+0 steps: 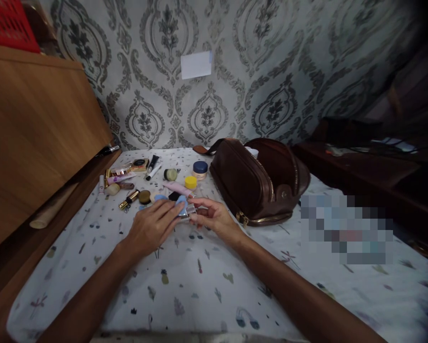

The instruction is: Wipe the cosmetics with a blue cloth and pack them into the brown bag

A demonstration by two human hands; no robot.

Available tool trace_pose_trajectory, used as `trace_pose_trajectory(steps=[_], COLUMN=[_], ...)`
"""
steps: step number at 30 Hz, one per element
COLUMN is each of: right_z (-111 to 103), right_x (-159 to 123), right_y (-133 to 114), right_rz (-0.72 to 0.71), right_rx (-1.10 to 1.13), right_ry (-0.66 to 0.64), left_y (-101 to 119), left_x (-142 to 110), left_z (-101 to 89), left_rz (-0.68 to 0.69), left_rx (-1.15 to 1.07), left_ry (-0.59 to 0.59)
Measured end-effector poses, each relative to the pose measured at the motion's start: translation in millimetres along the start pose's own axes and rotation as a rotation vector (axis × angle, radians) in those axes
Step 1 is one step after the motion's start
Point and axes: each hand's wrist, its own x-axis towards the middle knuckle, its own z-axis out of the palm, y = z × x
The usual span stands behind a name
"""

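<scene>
In the head view, my left hand point(155, 220) is closed over a soft-looking light blue cloth point(181, 200), pressed against a small bottle. Thumb and fingers of my right hand point(215, 216) pinch the shiny silver end of this small bottle point(191, 210), held low over the patterned sheet. Most of its body is hidden by my left fingers and the cloth. Just beyond my hands lie a pink tube point(176, 188), a jar with a yellow lid point(191, 181) and a round brown-gold container point(144, 196).
A brown toiletry bag point(249, 186) stands unzipped on the right. Behind my hands is a blue-lidded jar point(200, 168). Several cosmetics, including a black tube point(152, 163) and a gold lipstick-like tube point(128, 200), lie left. A wooden cabinet point(38, 128) borders the left side; a blurred patch is at right.
</scene>
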Motion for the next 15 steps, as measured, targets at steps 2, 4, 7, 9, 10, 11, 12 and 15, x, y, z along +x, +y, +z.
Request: trace_pose_trajectory(steps=[2, 4, 7, 9, 10, 11, 12, 15], right_z=[0.2, 0.2, 0.6, 1.7, 2.4, 3.2, 4.1, 6.9], right_x=[0.3, 0.6, 0.9, 0.8, 0.6, 0.4, 0.1, -0.8], right_y=[1.3, 2.4, 2.9, 2.3, 1.7, 1.0, 0.3, -1.1], right_rz=[-0.012, -0.017, -0.007, -0.004, -0.002, -0.001, -0.001, -0.003], right_rx=[-0.006, -0.017, -0.035, -0.047, -0.057, -0.071, -0.084, -0.084], right_ry=[0.01, 0.012, 0.021, 0.034, 0.039, 0.044, 0.05, 0.063], left_y=[3.7, 3.2, -2.9, -8.5, -11.4, -13.9, -16.0, -16.9], left_x=[1.0, 1.0, -0.1, -1.0, -1.5, -1.9, -2.2, -1.3], left_z=[1.2, 1.1, -2.5, -6.1, -8.0, -9.7, -11.1, -13.9], left_rz=[0.054, 0.067, 0.023, -0.01, -0.024, -0.036, -0.05, -0.079], left_rx=[-0.008, -0.003, 0.031, 0.055, 0.069, 0.09, 0.118, 0.218], left_ry=[0.012, -0.003, -0.045, -0.074, -0.088, -0.097, -0.1, -0.032])
